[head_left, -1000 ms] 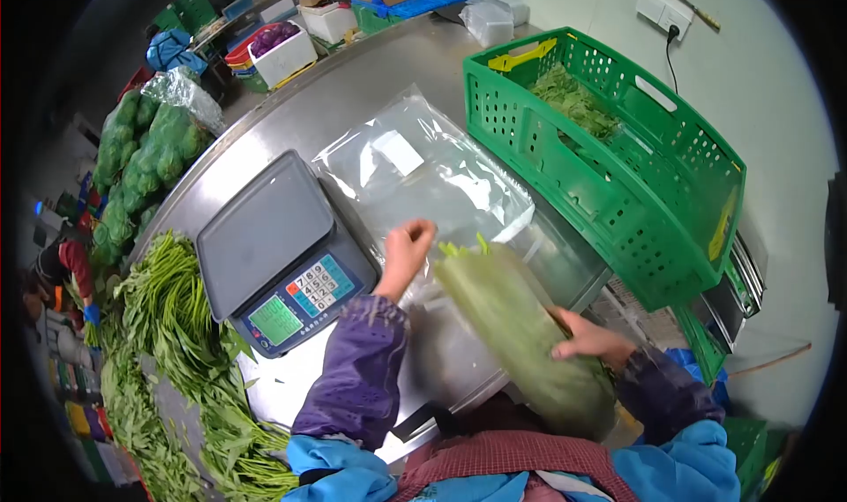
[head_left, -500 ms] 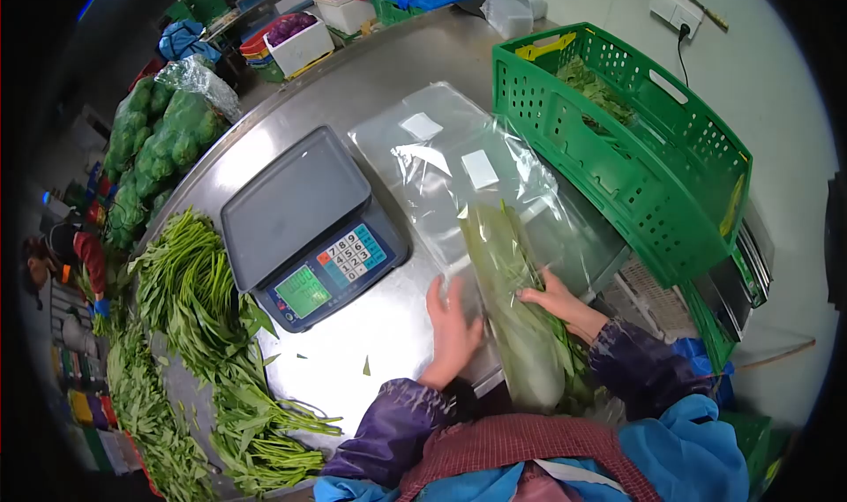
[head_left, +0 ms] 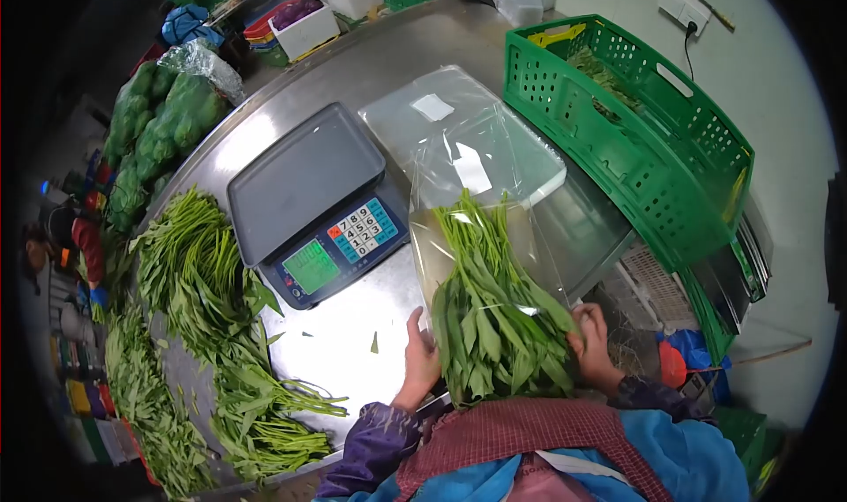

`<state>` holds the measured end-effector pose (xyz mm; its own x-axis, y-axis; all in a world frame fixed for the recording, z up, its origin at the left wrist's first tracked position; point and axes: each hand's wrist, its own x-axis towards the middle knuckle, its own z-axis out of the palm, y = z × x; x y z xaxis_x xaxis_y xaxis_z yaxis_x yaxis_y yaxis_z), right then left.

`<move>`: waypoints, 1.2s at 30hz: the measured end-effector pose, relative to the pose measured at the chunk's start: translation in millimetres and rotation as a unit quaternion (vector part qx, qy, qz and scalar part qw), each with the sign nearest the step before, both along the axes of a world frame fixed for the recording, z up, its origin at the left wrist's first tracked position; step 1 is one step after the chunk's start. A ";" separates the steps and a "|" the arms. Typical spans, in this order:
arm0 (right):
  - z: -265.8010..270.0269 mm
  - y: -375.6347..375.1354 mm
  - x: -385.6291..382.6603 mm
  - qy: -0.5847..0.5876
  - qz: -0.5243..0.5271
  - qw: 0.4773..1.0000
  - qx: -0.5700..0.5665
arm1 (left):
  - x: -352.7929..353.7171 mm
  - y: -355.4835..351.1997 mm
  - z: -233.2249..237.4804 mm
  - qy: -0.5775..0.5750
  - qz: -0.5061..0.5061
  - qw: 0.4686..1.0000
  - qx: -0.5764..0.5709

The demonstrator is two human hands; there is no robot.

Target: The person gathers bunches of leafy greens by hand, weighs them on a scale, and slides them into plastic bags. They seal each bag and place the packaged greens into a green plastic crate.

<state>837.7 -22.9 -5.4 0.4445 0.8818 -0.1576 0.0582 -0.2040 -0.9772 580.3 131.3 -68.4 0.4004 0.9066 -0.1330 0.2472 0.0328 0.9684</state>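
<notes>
OK, on my feed the clear bag (head_left: 430, 248) w/ greens (head_left: 503, 330) inside is at the tabletop's (head_left: 344, 348) near edge, stems toward the far edge, leaves nearest the apron (head_left: 520, 431). R hand (head_left: 597, 348) has its fingers curled on the bag's right side, grasping it. L hand (head_left: 421, 361) is against the left side, thumb up; I can't tell if it's pinching film. Scale (head_left: 296, 189) sits btwn bag & loose greens (head_left: 190, 273) along the left edge; green crate (head_left: 609, 171) by the right edge.

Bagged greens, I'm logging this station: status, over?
Left hand at bagged greens, right hand at opposite edge, fingers curled. Stems at far end. No obstruction seen.
</notes>
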 end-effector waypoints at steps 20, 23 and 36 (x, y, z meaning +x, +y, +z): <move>198.0 84.2 15.3 -0.022 0.095 0.974 0.207 | 1.9 58.6 238.7 -0.233 -0.045 0.969 0.065; 233.3 128.0 24.6 -0.118 0.071 0.968 0.210 | 17.1 85.9 269.7 -0.059 0.041 0.966 0.249; 297.1 143.6 18.8 -0.035 0.191 0.979 0.062 | -36.5 144.6 205.4 -0.646 -0.063 0.750 -0.132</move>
